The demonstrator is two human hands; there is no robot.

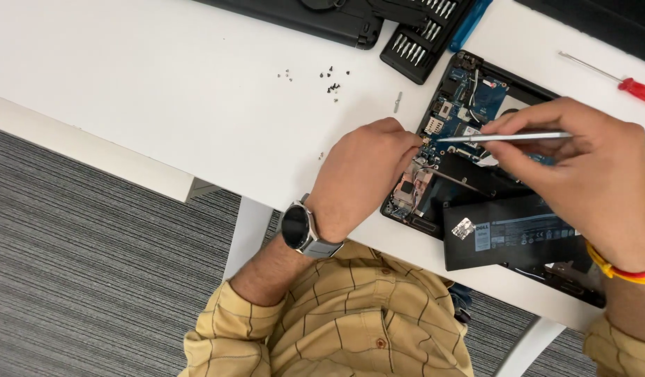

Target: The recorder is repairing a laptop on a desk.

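Both hands worked inside an opened laptop [476, 91] on the white table [162, 84].

R hand [587, 181] gripped a slim silver screwdriver [504, 137], tip on the circuit board near the laptop's left edge. L hand [361, 174], curled, fingertips pinched at that same spot; can't tell if holding anything. Black battery [518, 234] lay near the front edge. Loose screws [331, 80], bit set [423, 35], red screwdriver [633, 87] sat apart.

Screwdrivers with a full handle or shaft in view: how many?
2. A slim silver screwdriver is in the right hand, tip at the open laptop by the left hand. A red-handled screwdriver lies on the table, upper right. Others may be hidden off-frame.
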